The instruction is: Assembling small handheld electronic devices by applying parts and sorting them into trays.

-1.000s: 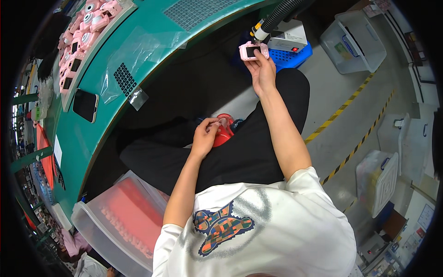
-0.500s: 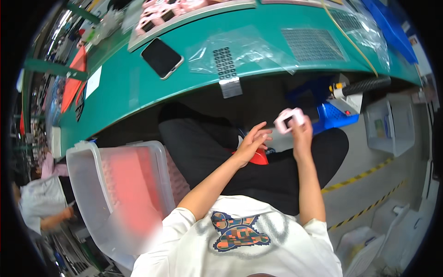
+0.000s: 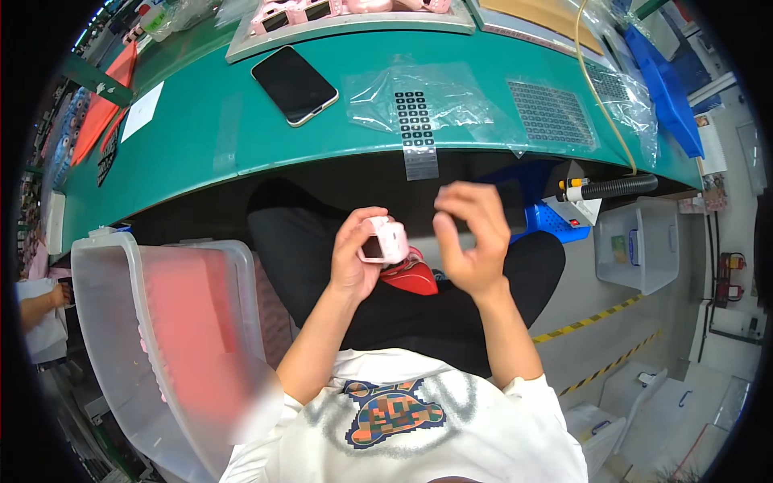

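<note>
My left hand (image 3: 351,262) grips a small pale pink casing (image 3: 391,241) with a dark rectangular window, holding it above my lap. To its right, my right hand (image 3: 477,241) is raised with fingers apart and nothing in it. Behind the casing, a red object (image 3: 417,278) shows at my lap; its kind is not clear. At the bench's front edge, a strip of small black square stickers (image 3: 415,121) lies over a clear plastic bag (image 3: 463,101), its lower end hanging past the edge.
The green bench (image 3: 193,153) holds a dark-screened phone (image 3: 295,84), a tray (image 3: 346,26) of similar pink casings and a dotted sheet (image 3: 551,113). A clear bin (image 3: 105,322) with pink material stands left. A black hose (image 3: 620,187) and another clear bin (image 3: 636,266) are right.
The pink casing has passed from my right hand to my left. My right hand has opened and come up and leftward. The view has shifted slightly.
</note>
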A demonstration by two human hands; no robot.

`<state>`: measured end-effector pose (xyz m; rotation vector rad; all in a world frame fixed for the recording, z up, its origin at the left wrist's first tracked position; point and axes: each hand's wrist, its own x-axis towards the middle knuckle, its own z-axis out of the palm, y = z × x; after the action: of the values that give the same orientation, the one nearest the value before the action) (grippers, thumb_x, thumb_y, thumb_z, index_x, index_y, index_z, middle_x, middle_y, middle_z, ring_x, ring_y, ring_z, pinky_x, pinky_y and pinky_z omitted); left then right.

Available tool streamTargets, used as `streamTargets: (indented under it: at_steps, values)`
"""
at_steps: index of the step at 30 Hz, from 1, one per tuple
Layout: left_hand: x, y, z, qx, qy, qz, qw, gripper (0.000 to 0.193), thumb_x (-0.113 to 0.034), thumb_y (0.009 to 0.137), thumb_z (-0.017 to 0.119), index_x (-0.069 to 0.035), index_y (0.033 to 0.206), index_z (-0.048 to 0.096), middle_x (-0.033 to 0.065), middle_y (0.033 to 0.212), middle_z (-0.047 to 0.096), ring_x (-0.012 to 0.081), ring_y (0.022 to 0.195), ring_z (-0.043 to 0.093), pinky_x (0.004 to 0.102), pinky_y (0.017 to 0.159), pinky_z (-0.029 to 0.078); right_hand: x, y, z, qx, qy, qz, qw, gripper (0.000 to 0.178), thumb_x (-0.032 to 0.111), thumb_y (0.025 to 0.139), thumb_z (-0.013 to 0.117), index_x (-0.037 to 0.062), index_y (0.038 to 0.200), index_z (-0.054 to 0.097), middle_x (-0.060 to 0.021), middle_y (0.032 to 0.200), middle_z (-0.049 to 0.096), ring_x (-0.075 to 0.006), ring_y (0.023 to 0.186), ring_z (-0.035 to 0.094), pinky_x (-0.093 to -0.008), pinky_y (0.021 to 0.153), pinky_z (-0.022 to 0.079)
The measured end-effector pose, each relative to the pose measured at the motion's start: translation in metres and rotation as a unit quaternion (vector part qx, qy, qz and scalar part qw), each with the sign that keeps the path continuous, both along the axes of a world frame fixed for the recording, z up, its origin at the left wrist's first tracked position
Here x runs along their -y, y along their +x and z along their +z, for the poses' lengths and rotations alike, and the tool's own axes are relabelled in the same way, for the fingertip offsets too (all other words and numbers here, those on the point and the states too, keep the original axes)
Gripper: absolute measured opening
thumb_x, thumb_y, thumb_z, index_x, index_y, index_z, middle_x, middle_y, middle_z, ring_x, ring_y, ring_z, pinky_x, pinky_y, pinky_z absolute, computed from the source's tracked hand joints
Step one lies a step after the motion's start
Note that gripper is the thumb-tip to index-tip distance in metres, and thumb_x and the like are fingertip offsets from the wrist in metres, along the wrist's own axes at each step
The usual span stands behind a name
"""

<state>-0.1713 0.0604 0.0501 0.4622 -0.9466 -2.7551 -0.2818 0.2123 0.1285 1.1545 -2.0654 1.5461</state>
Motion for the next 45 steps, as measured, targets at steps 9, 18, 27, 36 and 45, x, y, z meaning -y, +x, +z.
streamTargets:
  at_steps: [9, 18, 27, 36, 45]
  values:
    - [0.005, -0.057, 0.069, 0.023, -0.164, 0.011, 0.986, 0.026, -0.014, 0.102, 0.051, 0.0, 0.117, 0.066, 0.0118, 0.104, 0.07, 0.0152, 0.089, 0.065, 0.0245, 0.079, 0.052, 0.04, -0.062, 0.014, -0.145, 0.125, -0.011, 0.981, 0.02, 0.004, 0.077, 0.072, 0.0068, 0.097, 0.074, -0.0031, 0.11, 0.069, -0.0234, 0.103, 0.06, -0.0376, 0.1, 0.038]
    - [-0.003, -0.073, 0.058, 0.032, -0.093, 0.024, 0.995, 0.027, -0.013, 0.101, 0.05, -0.002, 0.121, 0.064, 0.0112, 0.11, 0.069, 0.0145, 0.091, 0.065, 0.0238, 0.077, 0.051, 0.034, -0.071, 0.02, -0.179, 0.158, 0.016, 0.971, 0.015, 0.006, 0.076, 0.074, 0.0092, 0.091, 0.075, 0.0004, 0.105, 0.069, -0.02, 0.099, 0.059, -0.0381, 0.098, 0.036]
    - [-0.005, -0.073, 0.064, 0.03, -0.096, 0.041, 0.994, 0.025, -0.014, 0.101, 0.05, -0.003, 0.119, 0.064, 0.01, 0.108, 0.069, 0.0141, 0.091, 0.065, 0.0239, 0.075, 0.05, 0.035, -0.076, 0.033, -0.094, 0.138, 0.098, 0.981, 0.011, 0.007, 0.076, 0.075, 0.0084, 0.087, 0.074, -0.0003, 0.104, 0.07, -0.0194, 0.097, 0.059, -0.0377, 0.1, 0.035]
    - [-0.017, -0.049, 0.101, 0.082, -0.003, 0.045, 0.996, 0.032, -0.03, 0.1, 0.05, -0.005, 0.115, 0.064, 0.0113, 0.106, 0.068, 0.0193, 0.087, 0.066, 0.0286, 0.067, 0.054, 0.043, -0.082, 0.023, -0.095, 0.138, 0.057, 0.984, 0.009, 0.006, 0.078, 0.073, 0.009, 0.087, 0.073, 0.0006, 0.1, 0.071, -0.0182, 0.094, 0.06, -0.0375, 0.102, 0.035]
    - [-0.011, 0.003, 0.105, 0.006, -0.184, 0.053, 0.981, 0.037, -0.024, 0.098, 0.051, -0.001, 0.127, 0.055, 0.0183, 0.119, 0.063, 0.0241, 0.103, 0.063, 0.032, 0.077, 0.055, 0.034, -0.059, 0.054, -0.029, 0.069, 0.072, 0.995, 0.009, 0.003, 0.079, 0.072, 0.0082, 0.086, 0.074, -0.0039, 0.11, 0.072, -0.0207, 0.099, 0.062, -0.0382, 0.104, 0.036]
